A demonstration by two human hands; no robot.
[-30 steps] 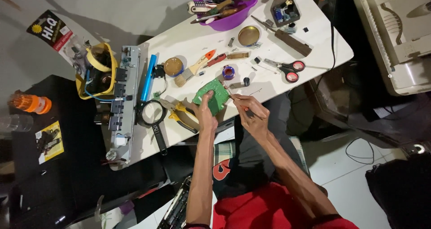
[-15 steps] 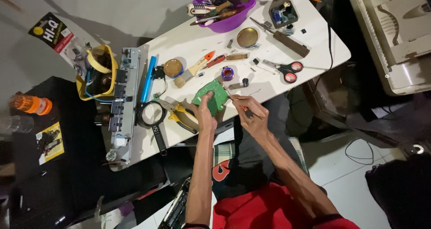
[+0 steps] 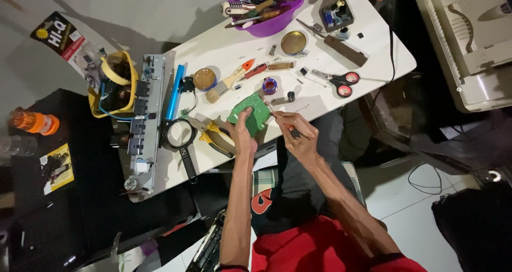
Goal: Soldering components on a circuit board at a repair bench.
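White worktable fills the head view — your left hand grips the green circuit board near the table's front edge, your right hand pinches a thin tool against its right side — beside yellow-handled pliers, a magnifying glass and red-handled scissors.

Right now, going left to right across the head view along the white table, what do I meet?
Yellow tape roll → blue tube → magnifying glass → green circuit board held in the left hand → right hand → red-handled scissors.
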